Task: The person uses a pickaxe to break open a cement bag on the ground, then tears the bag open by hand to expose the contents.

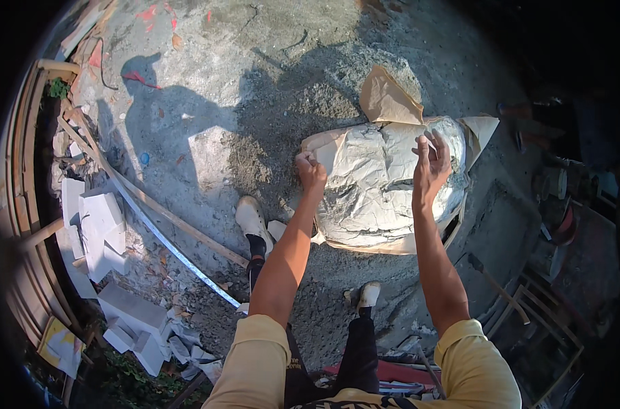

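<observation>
A torn brown paper bag [334, 145] lies opened out on the ground in front of me, with a mass of pale grey powder [371, 184] exposed and cracked. My left hand [313, 172] is closed at the bag's left edge, fingers pinching the paper. Above the right part of the powder hovers my right hand [431, 169], its fingers bent but apart, with nothing seen in them. Whether its fingertips touch the powder I cannot tell. A loose paper flap [390, 95] stands up at the bag's far side, and another pointed flap [480, 136] sticks out at the right.
Sandy grey heaps [317, 102] adjoin the bag's far left. My feet in pale shoes [251, 217] stand near it. A long strip [177, 255] and wooden poles lie to the left, beside white blocks [136, 317]. A long-handled tool [504, 293] lies right. Shadows cover the far ground.
</observation>
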Tool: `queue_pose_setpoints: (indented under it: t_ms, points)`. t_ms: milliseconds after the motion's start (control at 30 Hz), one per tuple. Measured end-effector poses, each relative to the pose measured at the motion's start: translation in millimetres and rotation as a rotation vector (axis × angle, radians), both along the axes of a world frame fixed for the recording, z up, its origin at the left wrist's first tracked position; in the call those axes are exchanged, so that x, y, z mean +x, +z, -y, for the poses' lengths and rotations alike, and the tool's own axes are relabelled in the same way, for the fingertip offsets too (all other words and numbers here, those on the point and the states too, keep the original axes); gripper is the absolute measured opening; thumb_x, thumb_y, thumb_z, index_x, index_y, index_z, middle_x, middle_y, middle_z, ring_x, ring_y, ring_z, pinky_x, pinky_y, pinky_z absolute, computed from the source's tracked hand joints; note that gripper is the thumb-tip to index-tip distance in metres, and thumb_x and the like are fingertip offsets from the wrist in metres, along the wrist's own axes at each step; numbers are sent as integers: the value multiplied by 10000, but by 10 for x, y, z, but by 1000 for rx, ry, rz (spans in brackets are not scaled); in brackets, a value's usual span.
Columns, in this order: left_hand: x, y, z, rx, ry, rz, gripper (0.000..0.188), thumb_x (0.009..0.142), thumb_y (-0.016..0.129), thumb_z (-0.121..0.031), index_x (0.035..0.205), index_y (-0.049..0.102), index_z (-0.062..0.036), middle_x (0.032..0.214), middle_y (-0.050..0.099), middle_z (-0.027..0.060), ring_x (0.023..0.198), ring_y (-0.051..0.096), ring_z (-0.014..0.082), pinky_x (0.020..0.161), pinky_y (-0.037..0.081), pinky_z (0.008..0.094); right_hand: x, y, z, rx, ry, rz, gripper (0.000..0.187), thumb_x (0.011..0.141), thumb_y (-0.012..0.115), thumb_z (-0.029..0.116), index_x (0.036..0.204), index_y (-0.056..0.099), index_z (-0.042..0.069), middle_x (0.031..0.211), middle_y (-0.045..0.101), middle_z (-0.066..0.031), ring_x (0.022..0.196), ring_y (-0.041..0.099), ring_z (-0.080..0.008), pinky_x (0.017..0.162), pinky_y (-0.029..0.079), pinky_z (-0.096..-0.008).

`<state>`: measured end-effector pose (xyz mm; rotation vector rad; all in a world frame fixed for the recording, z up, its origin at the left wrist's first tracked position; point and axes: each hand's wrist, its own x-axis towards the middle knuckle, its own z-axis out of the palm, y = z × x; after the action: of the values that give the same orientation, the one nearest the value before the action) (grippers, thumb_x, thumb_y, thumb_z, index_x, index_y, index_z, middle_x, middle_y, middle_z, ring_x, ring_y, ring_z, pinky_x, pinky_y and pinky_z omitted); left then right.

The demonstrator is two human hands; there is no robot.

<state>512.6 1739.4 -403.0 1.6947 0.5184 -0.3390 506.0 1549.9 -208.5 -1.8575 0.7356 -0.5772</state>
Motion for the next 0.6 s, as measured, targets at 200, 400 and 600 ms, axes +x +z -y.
queue_pose_setpoints:
  t_ms: [200,400,600]
  points:
    - [71,387,361,337,-204,211,491,894,522,-369,1074,538,88,1005,582,276,941,579,396,839,450,421,-1904,-293,-459,190,-211,-298,362,868,624,208,1125,554,-38,790,634,-94,710,622,-156,615,486,-256]
    - [254,127,35,258,-198,53,511,864,541,-432,984,592,62,894,611,240,851,587,389,782,451,420,-3157,-397,-749,177,-164,-576,304,847,636,173,1063,578,-34,735,621,-74,641,616,-132,580,466,-240]
    - [213,-152,-171,-584,337,-216,260,870,600,-270,912,617,-14,830,574,45,691,506,164,681,431,306,-3824,-470,-558,353,-244,-687,303,840,634,200,1065,586,2,770,630,-72,618,619,-131,528,472,-250]
